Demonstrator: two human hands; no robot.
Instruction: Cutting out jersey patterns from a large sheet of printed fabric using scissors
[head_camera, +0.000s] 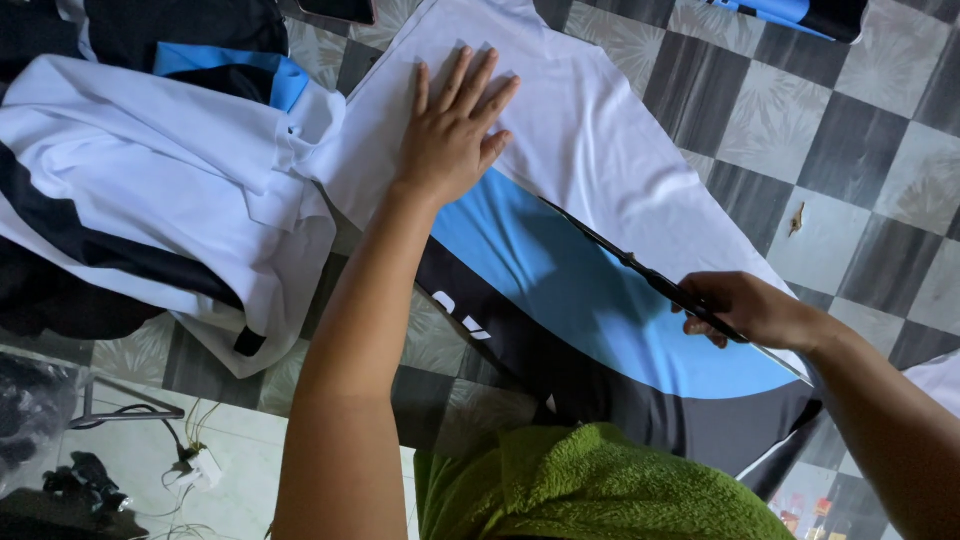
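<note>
my left hand (450, 135) lies flat, fingers spread, on the shirt (590, 150); my right hand (750, 308) grips the long ruler (620, 258), which runs diagonally toward the left hand.

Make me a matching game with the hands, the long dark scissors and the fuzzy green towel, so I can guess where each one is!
Things:
1. left hand
2. right hand
3. long dark scissors
4. fuzzy green towel

Places:
A. bunched at the bottom edge of the picture
B. pressed flat on the white part of the white, blue and black fabric panel
C. gripping the scissor handles
D. blades lying across the fabric where white meets blue

Pairs: 1-B, 2-C, 3-D, 4-A
</note>
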